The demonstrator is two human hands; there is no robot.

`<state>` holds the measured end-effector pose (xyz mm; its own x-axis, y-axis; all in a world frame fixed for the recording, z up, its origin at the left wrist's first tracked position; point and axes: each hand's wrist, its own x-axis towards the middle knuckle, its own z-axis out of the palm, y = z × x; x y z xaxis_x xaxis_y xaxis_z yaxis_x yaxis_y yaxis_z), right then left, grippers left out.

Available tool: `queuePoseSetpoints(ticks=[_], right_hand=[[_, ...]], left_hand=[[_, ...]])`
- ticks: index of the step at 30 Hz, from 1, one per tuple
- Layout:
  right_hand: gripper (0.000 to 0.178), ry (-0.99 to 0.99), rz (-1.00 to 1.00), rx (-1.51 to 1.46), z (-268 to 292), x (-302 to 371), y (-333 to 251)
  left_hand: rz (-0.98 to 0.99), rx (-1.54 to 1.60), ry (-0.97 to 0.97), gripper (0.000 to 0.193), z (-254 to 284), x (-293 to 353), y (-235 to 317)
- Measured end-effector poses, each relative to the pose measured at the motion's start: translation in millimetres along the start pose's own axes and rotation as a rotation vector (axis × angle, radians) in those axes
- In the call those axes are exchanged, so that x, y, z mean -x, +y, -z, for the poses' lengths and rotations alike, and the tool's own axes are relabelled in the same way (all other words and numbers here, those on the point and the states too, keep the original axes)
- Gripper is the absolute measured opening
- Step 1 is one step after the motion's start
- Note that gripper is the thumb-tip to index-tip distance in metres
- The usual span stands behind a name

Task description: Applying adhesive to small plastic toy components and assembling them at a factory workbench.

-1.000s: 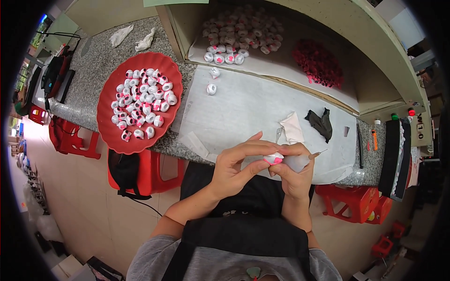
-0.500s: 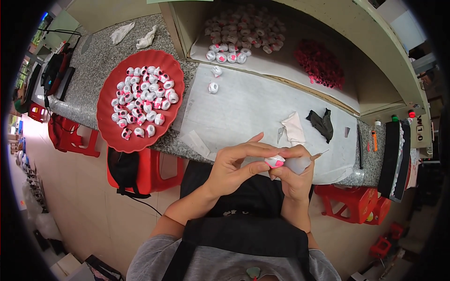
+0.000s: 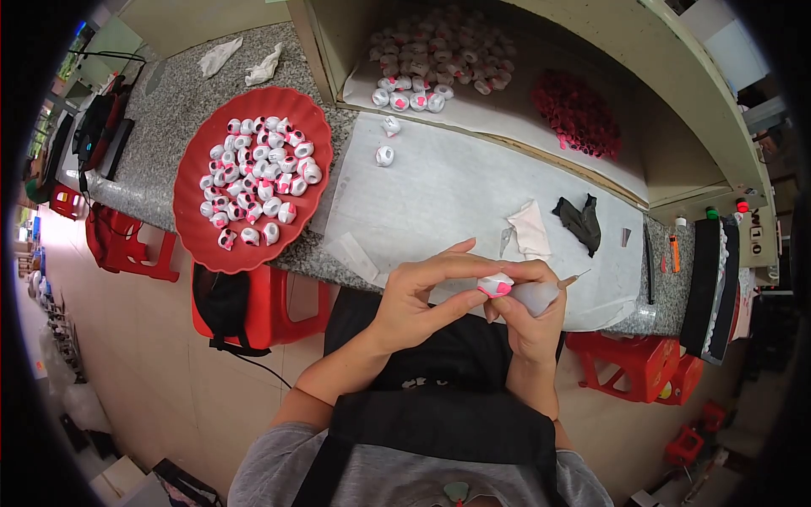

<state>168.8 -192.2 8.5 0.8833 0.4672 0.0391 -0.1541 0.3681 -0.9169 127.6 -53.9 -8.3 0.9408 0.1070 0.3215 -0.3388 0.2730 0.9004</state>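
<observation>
My left hand (image 3: 407,297) is closed, pinching a small white figure with pink patches (image 3: 491,284) between thumb and fingers. From the other side, the fingertips of my right hand (image 3: 537,331) also touch the figure. A translucent squeeze bottle with a thin needle tip (image 3: 535,297) is tucked in my right hand, its needle aimed away to the right. Both hands are held above the near edge of the white sheet (image 3: 439,203). A red scalloped tray (image 3: 196,241) on the left bears many similar white figures with pink and black parts.
Two loose figures (image 3: 385,156) sit on the sheet's far left. The shelf (image 3: 498,118) behind holds a pile of white figures (image 3: 439,51) and a heap of dark pink pieces (image 3: 576,114). A pale cloth (image 3: 530,230), a black cloth (image 3: 579,225) and an orange marker (image 3: 675,253) lie rightward.
The white figure has been raised and turned slightly in my fingers. My right thumb has shifted a little. The bottle stays in my right hand.
</observation>
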Motion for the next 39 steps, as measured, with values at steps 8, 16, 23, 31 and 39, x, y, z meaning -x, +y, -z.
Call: queuePoseSetpoints(ticks=[8, 16, 23, 31, 39], right_hand=[[0.027, -0.011, -0.006, -0.015, 1.4, 1.8, 0.3], [0.024, -0.012, -0.053, -0.033, 0.3, 0.3, -1.7], [0.026, -0.029, -0.104, 0.022, 2.1, 3.8, -4.3], [0.033, -0.072, -0.04, 0.02, 13.5, 12.7, -2.5], [0.051, -0.063, -0.093, 0.12, -9.3, -14.4, 8.7]], left_hand=[[-0.004, 0.012, 0.007, 0.026, -2.4, 1.4, -0.9], [-0.009, 0.125, 0.008, 0.022, -1.4, -1.5, -6.8], [0.033, 0.15, -0.062, 0.02, 5.7, 4.3, -3.4], [-0.13, 0.038, -0.076, 0.018, 1.0, 6.6, -0.4], [-0.18, -0.711, 0.28, 0.02, 59.1, 12.9, 41.9]])
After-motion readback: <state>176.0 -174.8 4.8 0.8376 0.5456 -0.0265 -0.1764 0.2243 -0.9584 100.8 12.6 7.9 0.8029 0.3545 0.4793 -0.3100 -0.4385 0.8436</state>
